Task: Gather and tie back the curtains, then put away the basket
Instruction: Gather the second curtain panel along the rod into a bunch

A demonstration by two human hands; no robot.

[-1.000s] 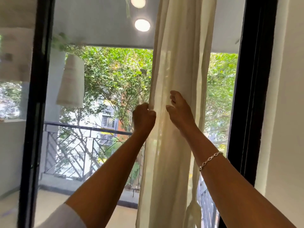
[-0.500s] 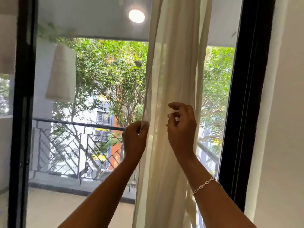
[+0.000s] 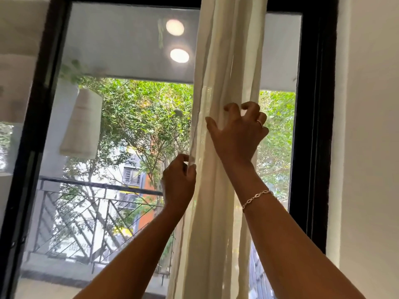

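- Curtain [image 3: 218,190] fabric, cream and sheer, hangs gathered into a narrow vertical column just right of centre, in front of a glass door with a black frame [image 3: 313,147]; both forearms reach up to it from the bottom edge of the view.
- Left forearm rises from the lower left, angled up and to the right, wrist bent slightly back.
- Left hand [image 3: 178,182] sits at the curtain's left edge, lower than the other; its fingers are curled almost closed and the thumb and fingertips pinch the fabric's hem.
- Right forearm rises from the lower right, crossing in front of the curtain's lower folds, with a thin chain bracelet [image 3: 255,198] around the wrist.
- Right hand [image 3: 237,134] is higher, back of the hand toward the camera, thumb spread out to the left against the cloth and fingers [image 3: 250,106] hooked in a half-open claw around the right side of the bundle; a ring [image 3: 259,123] shows on one finger.
- White wall [image 3: 371,147] stands just right of the frame.
- Beyond the glass, a pale hanging lamp [image 3: 83,121] appears at the left, and two round ceiling lights [image 3: 179,55] glow above.
- Farther out, a metal balcony railing [image 3: 97,210] runs across, with green trees [image 3: 138,113] and a building behind it.
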